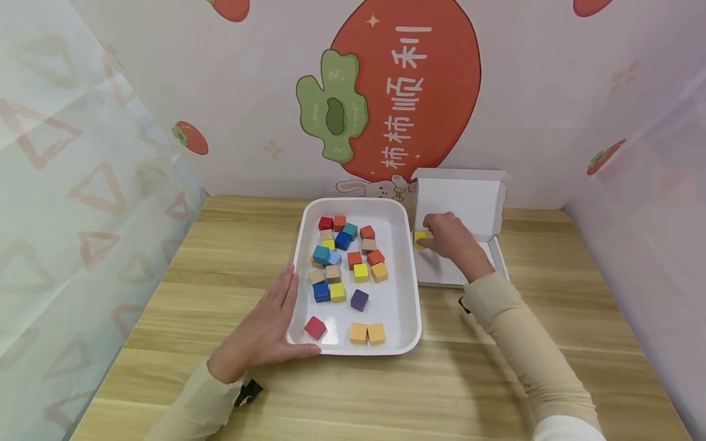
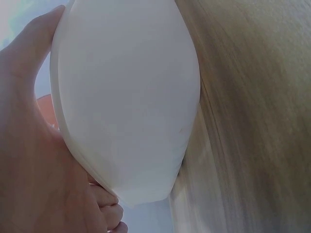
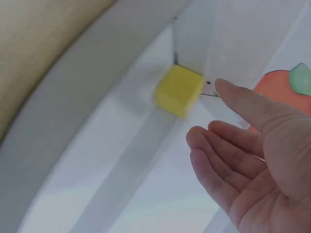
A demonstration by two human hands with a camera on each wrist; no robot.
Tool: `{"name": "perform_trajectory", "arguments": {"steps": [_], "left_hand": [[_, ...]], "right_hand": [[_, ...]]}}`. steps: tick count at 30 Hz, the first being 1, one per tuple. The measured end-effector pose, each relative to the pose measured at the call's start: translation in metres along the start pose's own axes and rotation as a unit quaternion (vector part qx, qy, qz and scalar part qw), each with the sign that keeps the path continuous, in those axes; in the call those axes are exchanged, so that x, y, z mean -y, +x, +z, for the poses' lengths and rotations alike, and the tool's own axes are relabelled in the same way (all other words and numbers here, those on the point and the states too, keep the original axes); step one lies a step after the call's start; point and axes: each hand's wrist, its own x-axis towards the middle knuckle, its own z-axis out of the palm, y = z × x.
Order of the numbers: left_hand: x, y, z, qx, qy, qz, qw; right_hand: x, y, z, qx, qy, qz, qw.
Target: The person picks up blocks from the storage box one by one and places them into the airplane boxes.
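Note:
A yellow cube (image 3: 179,91) sits in a corner of the open white cardboard box (image 1: 441,277). My right hand (image 1: 452,237) is over the box, its thumb and fingers parted beside the cube; a gap shows between them in the right wrist view. To the left of the box is a white tray (image 1: 399,318) holding many small coloured cubes. My left hand (image 1: 265,331) rests against the tray's near left corner, fingers straight along the left side and thumb along the front edge. The left wrist view shows the tray's outer wall (image 2: 126,97) close up.
Inside the tray, a purple cube (image 1: 360,300), a red cube (image 1: 315,328) and two orange cubes (image 1: 358,333) lie nearer the front than the main cluster. The box lid (image 1: 458,205) stands raised against the printed back curtain (image 1: 248,73). Wood-grain tabletop (image 1: 375,398) lies in front.

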Motion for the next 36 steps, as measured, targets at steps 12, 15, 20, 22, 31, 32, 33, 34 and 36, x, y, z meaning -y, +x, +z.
{"name": "perform_trajectory", "arguments": {"steps": [12,15,20,22,31,32,33,34,36], "left_hand": [[0.001,0.001,-0.001,0.009,-0.002,-0.006,0.9999],[0.001,0.001,-0.001,0.008,-0.002,-0.006,1.0],[0.001,0.001,0.0,0.006,-0.007,-0.008,0.9999],[0.001,0.001,0.0,0.007,-0.008,-0.009,0.9999],[0.001,0.001,0.001,0.007,-0.004,-0.008,0.9999],[0.001,0.001,0.001,0.007,-0.003,-0.007,0.9999],[0.001,0.001,0.001,0.006,-0.002,-0.006,1.0],[0.001,0.002,0.001,0.006,0.0,-0.005,1.0],[0.002,0.002,0.001,0.005,0.002,-0.004,1.0]], "right_hand": [[0.042,-0.027,-0.023,0.022,0.025,-0.107,0.9937],[0.054,-0.03,-0.022,0.039,0.02,-0.13,0.9905],[0.066,-0.031,-0.012,0.082,0.016,-0.153,0.9846],[0.068,-0.029,-0.006,0.1,0.015,-0.161,0.9818],[0.075,-0.021,0.017,0.134,-0.011,-0.183,0.9738],[0.075,-0.02,0.019,0.135,-0.019,-0.188,0.9728],[0.076,-0.019,0.021,0.135,-0.028,-0.191,0.9718],[0.076,-0.018,0.023,0.134,-0.037,-0.193,0.9714],[0.076,-0.016,0.026,0.132,-0.056,-0.194,0.9705]]}}
